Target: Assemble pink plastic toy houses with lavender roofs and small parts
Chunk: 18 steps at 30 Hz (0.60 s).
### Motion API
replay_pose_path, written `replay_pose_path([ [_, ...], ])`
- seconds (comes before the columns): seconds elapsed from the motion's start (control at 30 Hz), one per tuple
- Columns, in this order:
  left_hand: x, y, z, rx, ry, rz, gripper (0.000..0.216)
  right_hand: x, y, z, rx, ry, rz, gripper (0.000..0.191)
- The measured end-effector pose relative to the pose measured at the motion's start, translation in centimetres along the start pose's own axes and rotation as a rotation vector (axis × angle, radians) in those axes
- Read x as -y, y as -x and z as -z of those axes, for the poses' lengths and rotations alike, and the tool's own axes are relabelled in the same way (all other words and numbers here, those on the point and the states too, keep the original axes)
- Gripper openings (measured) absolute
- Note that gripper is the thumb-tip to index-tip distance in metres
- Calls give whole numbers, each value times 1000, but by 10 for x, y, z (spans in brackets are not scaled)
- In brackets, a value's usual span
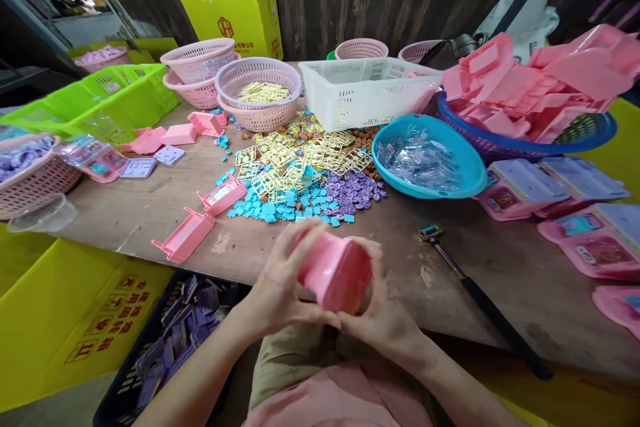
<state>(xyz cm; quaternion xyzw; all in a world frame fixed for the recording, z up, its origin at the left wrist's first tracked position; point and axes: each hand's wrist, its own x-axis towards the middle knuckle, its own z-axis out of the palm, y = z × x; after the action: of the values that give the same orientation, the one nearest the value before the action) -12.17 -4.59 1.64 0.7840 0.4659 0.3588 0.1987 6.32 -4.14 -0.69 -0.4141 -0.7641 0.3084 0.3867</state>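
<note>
Both my hands grip a pink plastic box-shaped part point(333, 270) above the table's front edge; it is smeared by motion. My left hand point(280, 287) wraps its left side, and my right hand point(383, 307) closes round its right side. The thumbs meet near its lower edge. Just beyond lie loose turquoise pieces point(270, 207), purple swirl pieces point(353, 192) and cream sprue frames point(285, 167). To the left, two pink trays point(186, 235) rest on the wood. A hammer-like tool with a black handle point(495, 313) lies at the right.
A turquoise bowl point(483, 180) holds clear packets. Behind it stand a white basket point(345, 97) and a blue basket point(595, 137) heaped with pink parts. Assembled pink-and-lilac pieces point(595, 247) line the right side. A dark crate point(117, 390) and yellow box point(65, 320) sit below left.
</note>
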Motion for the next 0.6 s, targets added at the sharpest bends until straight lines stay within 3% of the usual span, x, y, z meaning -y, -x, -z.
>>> replay_pose_path([
  [0.07,1,4,-10,-154,105,121,110,-7,0,-5,-112,-37,-28,82],
  [0.17,3,10,-29,-212,278,182,103,-17,1,-11,-257,-67,50,83],
  [0.23,5,12,-36,-253,237,71,85,-23,1,-9,-237,-130,119,81],
  [0.3,8,14,-35,-278,69,-104,66,-30,1,-1,-66,-206,91,69],
  [0.4,19,17,-28,-104,-275,-286,39,-42,2,18,259,-284,-144,44],
  [0.47,27,22,-27,55,-439,-336,31,-49,3,28,378,-271,-308,35],
  [0.53,35,28,-28,169,-482,-362,36,-53,2,34,406,-201,-414,30],
  [0.6,39,35,-30,238,-440,-334,45,-51,-2,36,337,-90,-427,26],
])
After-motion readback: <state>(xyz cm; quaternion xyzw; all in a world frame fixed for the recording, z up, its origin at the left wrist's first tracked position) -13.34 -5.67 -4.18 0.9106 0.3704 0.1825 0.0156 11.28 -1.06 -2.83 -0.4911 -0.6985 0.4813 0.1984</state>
